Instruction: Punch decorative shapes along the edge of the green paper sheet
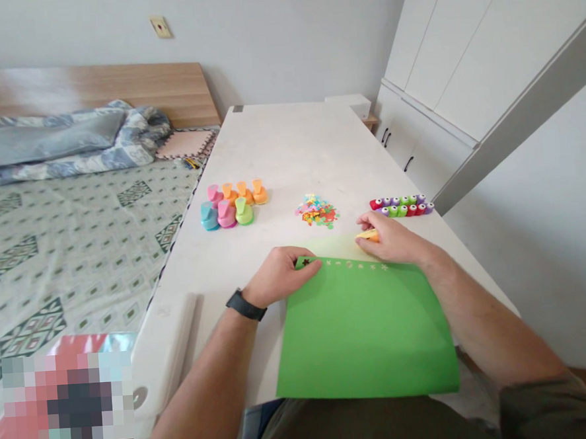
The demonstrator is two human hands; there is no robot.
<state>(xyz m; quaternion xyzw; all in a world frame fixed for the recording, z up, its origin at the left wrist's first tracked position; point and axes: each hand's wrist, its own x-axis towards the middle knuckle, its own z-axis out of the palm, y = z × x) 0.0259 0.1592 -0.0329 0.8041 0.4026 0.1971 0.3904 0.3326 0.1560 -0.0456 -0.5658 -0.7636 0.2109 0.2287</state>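
A green sheet of paper [369, 327] lies at the near end of the table and its near edge reaches my lap. Along its far edge runs a row of small punched shapes, several of them star- or flower-like. My left hand [286, 271] pinches the sheet's far left corner, beside a dark punched flower. In my right hand [386, 235] is a small yellow-orange craft punch [368, 235], held just beyond the sheet's far right part. My fingers partly cover the punch. Pale yellow paper [337, 247] shows beyond the green edge.
A pile of coloured paper cut-outs [318, 211] lies mid-table. Large round craft punches [227, 212] stand to the left, rows of small punches [405, 205] to the right. A long white device [167, 353] lies along the left edge. A bed [76, 246] adjoins the table.
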